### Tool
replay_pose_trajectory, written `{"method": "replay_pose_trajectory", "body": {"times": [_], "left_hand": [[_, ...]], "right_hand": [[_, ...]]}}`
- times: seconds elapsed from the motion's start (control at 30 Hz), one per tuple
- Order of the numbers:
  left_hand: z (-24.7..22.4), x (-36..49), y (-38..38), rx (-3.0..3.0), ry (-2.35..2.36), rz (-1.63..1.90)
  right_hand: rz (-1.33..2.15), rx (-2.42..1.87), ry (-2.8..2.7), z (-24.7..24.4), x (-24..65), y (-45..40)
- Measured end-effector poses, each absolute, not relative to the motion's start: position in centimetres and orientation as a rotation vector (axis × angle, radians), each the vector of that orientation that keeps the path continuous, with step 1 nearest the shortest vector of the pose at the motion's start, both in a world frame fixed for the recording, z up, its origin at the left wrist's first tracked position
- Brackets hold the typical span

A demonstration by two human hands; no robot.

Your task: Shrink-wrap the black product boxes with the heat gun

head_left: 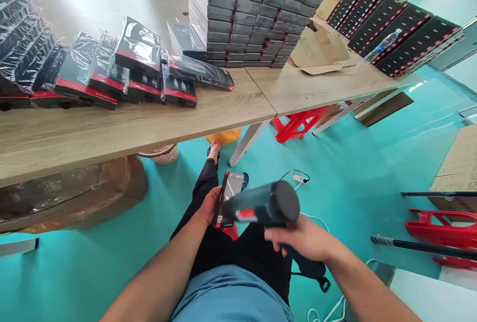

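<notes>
My left hand (209, 206) is closed around the edge of a flat black-and-grey box with red trim (234, 182), held above my lap. In my right hand (307, 236) is a dark heat gun (266, 203), gripped by its handle. Its nozzle points left at the box and covers part of it. The heat gun looks slightly blurred. Whether film covers this box I cannot tell. On the table ahead, several similar boxes (139, 41) lie loosely in shiny clear film, some leaning on others.
A tall stack of dark boxes (257, 14) stands on the wooden table (223, 108), beside flattened cardboard (316, 51). More black boxes (402, 34) with a plastic bottle (387, 41) are farther right. A power strip (299, 179) and white cables lie on the floor. Red stools (298, 123) stand under the table.
</notes>
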State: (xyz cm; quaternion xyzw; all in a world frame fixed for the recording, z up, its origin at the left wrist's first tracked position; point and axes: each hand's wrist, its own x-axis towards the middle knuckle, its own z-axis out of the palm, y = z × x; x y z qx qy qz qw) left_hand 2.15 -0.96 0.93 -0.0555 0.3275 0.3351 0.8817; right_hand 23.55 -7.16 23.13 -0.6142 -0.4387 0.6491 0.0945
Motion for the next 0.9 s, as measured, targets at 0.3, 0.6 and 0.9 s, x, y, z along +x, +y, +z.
{"method": "replay_pose_trajectory", "body": {"times": [0.3,0.6,0.9], "left_hand": [[1.3,2.1,-0.9,-0.087,0.697,0.657],[0.9,1.7,-0.8,-0.061,0.646,0.744],[-1.2,1.6,-0.4,-0.065,0.588,0.846]], "right_hand": [[1.674,-1.68,-1.127,22.8,22.7,-5.5],[1.677,-1.844,-1.114,21.7,25.8,-5.5],[1.78,-1.937,-1.121,21.6,25.5,-9.7]]}}
